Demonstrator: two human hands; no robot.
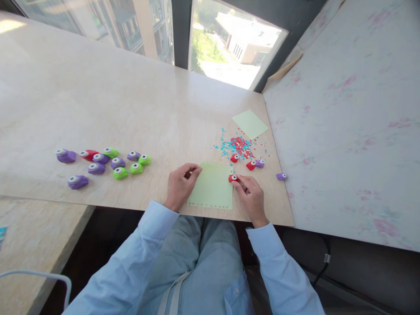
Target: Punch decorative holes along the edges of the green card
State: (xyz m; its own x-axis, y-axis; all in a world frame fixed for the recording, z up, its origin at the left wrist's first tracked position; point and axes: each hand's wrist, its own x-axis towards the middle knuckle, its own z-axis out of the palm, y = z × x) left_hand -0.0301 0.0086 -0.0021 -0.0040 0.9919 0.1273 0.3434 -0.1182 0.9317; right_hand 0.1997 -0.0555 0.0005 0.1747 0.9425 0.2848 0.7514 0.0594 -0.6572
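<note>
A pale green sheet of paper lies before me, with small punched holes along its near and far edges. My left hand pinches the sheet's upper left corner between thumb and fingers. At the sheet's right edge, a small red craft punch is gripped by my right hand. The punch touches the paper's edge; whether the paper sits inside its slot I cannot tell. Just beyond stand another red punch and, farther right, a red punch beside a purple punch.
Red and blue paper bits are scattered beyond the sheet, near a second green sheet. Several punches, including a green one, stand at left. One purple punch sits by the floral-patterned wall at right. The windows are behind.
</note>
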